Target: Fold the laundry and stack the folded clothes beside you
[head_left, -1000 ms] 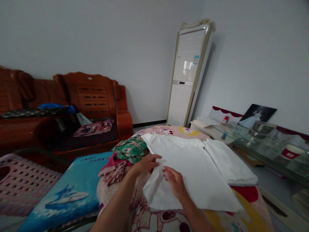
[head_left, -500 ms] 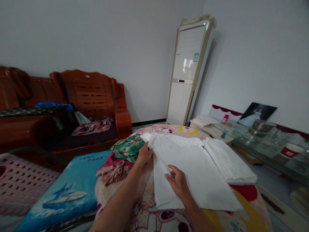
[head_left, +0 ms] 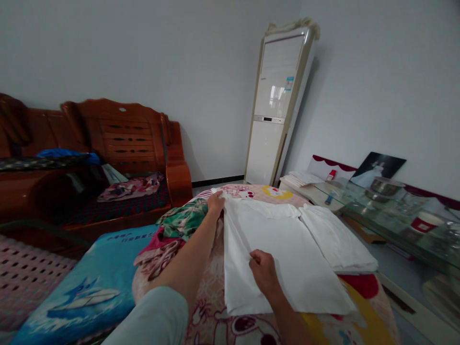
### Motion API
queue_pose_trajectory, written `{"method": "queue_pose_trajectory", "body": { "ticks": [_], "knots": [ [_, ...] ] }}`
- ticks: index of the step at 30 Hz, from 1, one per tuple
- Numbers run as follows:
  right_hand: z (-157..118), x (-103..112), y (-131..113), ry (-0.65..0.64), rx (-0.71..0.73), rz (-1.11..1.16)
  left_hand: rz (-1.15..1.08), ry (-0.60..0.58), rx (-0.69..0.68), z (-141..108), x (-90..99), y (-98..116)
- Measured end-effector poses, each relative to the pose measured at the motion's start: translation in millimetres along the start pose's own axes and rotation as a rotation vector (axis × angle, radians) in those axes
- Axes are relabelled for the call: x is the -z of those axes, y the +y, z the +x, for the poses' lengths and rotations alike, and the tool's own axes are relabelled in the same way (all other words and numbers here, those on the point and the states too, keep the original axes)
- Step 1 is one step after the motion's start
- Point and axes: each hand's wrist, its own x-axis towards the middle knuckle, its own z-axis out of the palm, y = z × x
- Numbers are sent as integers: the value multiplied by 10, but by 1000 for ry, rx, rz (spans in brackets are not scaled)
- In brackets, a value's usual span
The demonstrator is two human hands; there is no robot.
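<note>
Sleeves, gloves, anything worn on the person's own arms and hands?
Left hand and right hand: both bare, no gloves. Left arm: plain, pale blue-grey sleeve, hem near the elbow, forearm uncovered. Right forearm is bare too; no sleeve shows there. No watch or cables visible.

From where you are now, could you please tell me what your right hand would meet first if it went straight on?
The right hand would probably meet the folded-over left strip of the white cloth first; whether it already touches that fold is hard to tell.
</note>
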Motion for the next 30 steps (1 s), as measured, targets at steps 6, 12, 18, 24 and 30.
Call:
{"method": "queue_pose_trajectory", "body": {
  "ticks": [6,12,18,24,30],
  "knots": [
    [56,319,194,-250,-334,340,75,-350,-229,-132,-476,257],
    [55,422,311,-249,-339,198,412,-252,-328,-490,-238,12],
    [46,413,256,-210,-175,-11,719,-203,-233,-880,131,-389],
    [34,498,294,-363,-215,239,691,-272,-245,-1033,152,-481],
    [3,521,289,-423,-285,149,740,-359,-198,-1074,173,-458]
  ]
}}
